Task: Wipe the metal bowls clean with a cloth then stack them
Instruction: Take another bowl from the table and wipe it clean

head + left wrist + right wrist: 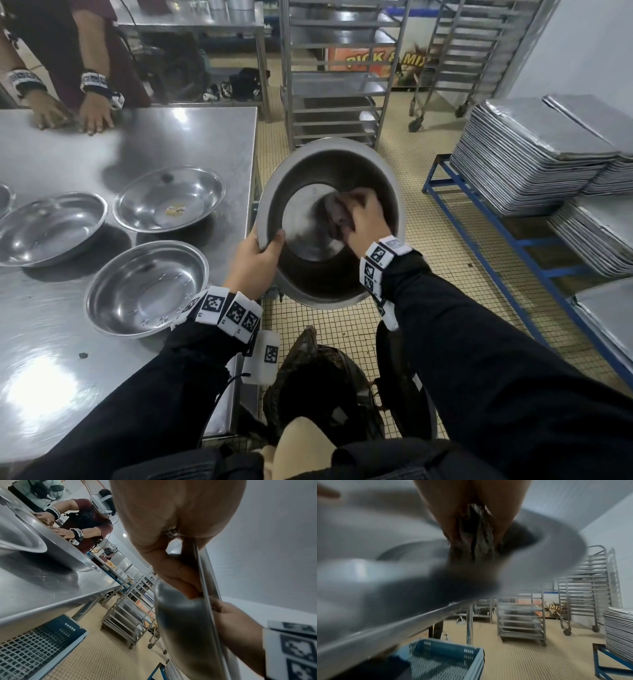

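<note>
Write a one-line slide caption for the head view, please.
Left hand grips a tilted metal bowl while right hand wipes inside with cloth.

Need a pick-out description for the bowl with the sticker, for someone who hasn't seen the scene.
Start at the steel table on the left of the head view. Three whole bowls sit there; take the one nearest the table's right edge and farthest from the wearer, the stickered bowl. It alone has a small yellow label inside.

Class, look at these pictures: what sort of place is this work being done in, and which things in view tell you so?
Most likely a commercial kitchen or bakery: a steel table, wheeled tray racks, and big stacks of baking trays over a tiled floor.
</note>
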Action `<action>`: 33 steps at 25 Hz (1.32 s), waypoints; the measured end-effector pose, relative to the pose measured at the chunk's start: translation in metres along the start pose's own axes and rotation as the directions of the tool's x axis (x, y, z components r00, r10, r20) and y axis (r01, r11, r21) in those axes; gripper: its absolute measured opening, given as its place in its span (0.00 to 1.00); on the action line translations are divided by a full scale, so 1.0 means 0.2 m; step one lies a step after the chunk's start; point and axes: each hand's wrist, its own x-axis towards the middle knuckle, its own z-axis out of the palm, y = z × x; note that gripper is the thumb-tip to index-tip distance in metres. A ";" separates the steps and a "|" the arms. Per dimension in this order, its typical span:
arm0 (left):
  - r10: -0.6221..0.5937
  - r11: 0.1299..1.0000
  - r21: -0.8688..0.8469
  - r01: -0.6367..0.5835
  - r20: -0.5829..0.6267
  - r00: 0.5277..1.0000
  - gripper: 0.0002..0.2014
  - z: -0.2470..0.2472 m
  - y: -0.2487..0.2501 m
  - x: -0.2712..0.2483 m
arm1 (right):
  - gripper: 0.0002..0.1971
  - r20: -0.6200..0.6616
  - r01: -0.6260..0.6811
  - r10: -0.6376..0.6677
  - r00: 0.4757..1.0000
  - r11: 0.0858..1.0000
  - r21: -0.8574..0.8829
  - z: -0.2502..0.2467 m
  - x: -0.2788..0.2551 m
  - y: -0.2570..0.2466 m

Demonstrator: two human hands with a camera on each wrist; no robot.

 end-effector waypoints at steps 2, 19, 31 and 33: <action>-0.026 0.998 -0.051 0.024 -0.037 0.999 0.07 0.00 -0.01 0.01 | 0.27 0.080 0.034 -0.032 0.996 0.999 -0.020 0.09 -0.06 -0.02; 0.113 0.993 0.053 -0.105 -0.179 0.977 0.05 -0.09 -0.10 0.05 | 0.15 0.350 -0.074 0.036 0.936 0.993 0.095 0.07 -0.36 -0.18; 0.211 0.977 0.007 -0.212 -0.147 0.966 0.10 -0.04 0.04 -0.05 | 0.29 0.352 0.202 -0.166 0.921 0.977 -0.067 0.21 -0.32 -0.31; 0.217 0.975 -0.006 -0.221 -0.170 0.961 0.09 -0.05 0.04 -0.05 | 0.31 0.375 0.126 0.004 0.927 0.938 -0.322 0.17 -0.28 -0.23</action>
